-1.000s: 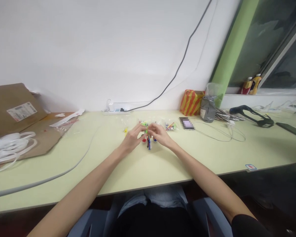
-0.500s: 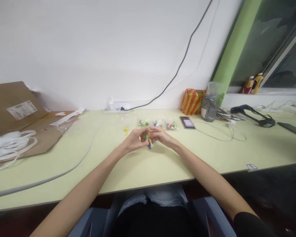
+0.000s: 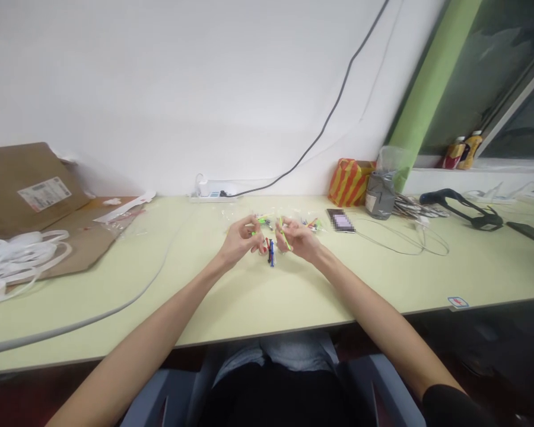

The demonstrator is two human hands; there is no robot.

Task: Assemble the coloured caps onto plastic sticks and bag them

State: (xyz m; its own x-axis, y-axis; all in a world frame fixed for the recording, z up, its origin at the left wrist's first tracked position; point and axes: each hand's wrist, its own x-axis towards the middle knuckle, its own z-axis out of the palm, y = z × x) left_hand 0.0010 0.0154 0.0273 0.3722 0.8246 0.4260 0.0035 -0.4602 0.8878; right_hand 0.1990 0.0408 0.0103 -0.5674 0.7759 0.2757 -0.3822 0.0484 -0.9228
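Pinching yellow-green stick: right hand | left hand: clamped on green piece | clear bag: coloured pieces inside

Setting: indoor desk workspace, probably an office or workroom (home use cannot be excluded). Evidence: long pale-yellow desktop against a white wall; power strip at the back edge; smartphone; labelled cardboard; drink bottles on the window ledge; chair armrests at the front.
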